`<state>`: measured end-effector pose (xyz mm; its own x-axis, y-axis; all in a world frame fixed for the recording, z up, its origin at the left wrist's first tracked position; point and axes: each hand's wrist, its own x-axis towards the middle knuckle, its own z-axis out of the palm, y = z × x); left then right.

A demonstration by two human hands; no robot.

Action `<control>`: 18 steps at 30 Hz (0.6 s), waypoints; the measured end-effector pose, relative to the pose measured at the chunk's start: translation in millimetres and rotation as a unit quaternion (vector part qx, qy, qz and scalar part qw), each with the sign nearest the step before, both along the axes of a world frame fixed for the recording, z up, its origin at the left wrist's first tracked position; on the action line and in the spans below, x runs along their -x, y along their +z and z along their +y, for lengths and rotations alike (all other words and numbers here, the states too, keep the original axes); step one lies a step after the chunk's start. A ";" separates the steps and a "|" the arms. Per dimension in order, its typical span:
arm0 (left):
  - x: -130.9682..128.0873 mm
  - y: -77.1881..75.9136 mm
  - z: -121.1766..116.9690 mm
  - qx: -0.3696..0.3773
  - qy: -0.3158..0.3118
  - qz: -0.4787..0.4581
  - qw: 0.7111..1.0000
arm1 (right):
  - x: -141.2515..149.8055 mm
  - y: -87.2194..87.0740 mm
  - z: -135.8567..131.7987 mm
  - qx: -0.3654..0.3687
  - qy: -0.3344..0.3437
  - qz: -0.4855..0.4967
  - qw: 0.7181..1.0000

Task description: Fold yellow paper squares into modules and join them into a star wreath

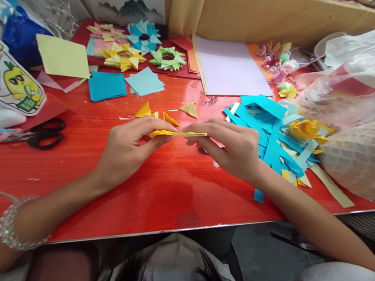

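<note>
Between both hands is a thin folded yellow paper piece (179, 134), seen nearly edge-on and held just above the red table (156, 199). My left hand (131, 144) pinches its deeper yellow left end between thumb and fingers. At the paler right end, my right hand (228, 146) is closed on the same folded paper. Right behind the hands lie loose folded pieces: an orange-yellow one (144, 109), a smaller one (170, 119) partly behind the paper, and a pale yellow triangle (190, 109).
Blue paper strips (272, 143) are heaped at the right beside a netted bag (363, 156). Black-handled scissors (46, 133) lie left. Behind are blue squares (107, 86), light blue squares (145, 82), a green folded ring (167, 58) and lilac sheets (229, 67).
</note>
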<state>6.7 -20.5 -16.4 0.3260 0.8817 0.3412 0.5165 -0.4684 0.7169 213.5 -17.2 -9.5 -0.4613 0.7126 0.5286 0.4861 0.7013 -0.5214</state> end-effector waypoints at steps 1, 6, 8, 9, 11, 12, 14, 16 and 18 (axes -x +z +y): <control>0.2 -0.3 0.1 -0.008 -0.002 0.005 1.000 | -0.2 -0.2 0.0 -0.002 -0.001 -0.004 1.000; 0.0 -0.8 -0.3 -0.056 -0.026 0.019 0.998 | -0.1 -1.7 -0.2 -0.031 0.001 -0.027 0.999; -0.8 -0.2 -0.8 -0.059 -0.020 0.020 0.998 | 0.9 -1.5 -0.2 -0.022 -0.002 -0.024 0.999; -1.2 0.4 -1.1 -0.047 -0.012 0.019 0.999 | 1.5 -1.0 0.1 -0.003 -0.008 -0.013 1.000; -1.9 2.1 -1.8 -0.002 0.009 0.012 1.000 | 2.3 0.1 1.7 0.070 -0.020 0.025 0.997; -1.9 3.0 -2.0 0.025 0.018 0.009 0.999 | 2.4 0.8 3.0 0.118 -0.020 0.045 0.992; -1.4 4.6 -2.0 0.060 0.034 0.003 0.998 | 2.0 2.0 5.9 0.222 0.001 0.076 0.972; -0.3 5.4 -1.4 0.073 0.045 -0.001 0.996 | 1.5 2.9 8.2 0.317 0.043 0.091 0.943; 0.7 5.6 -0.5 0.081 0.044 -0.006 0.996 | 1.7 3.4 9.0 0.384 0.077 0.097 0.915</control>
<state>6.0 -20.9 -10.8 0.2412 0.9507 0.1947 0.5413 -0.2983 0.7861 211.7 -8.2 -6.1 -0.5382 0.8426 -0.0174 0.2584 0.1453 -0.9551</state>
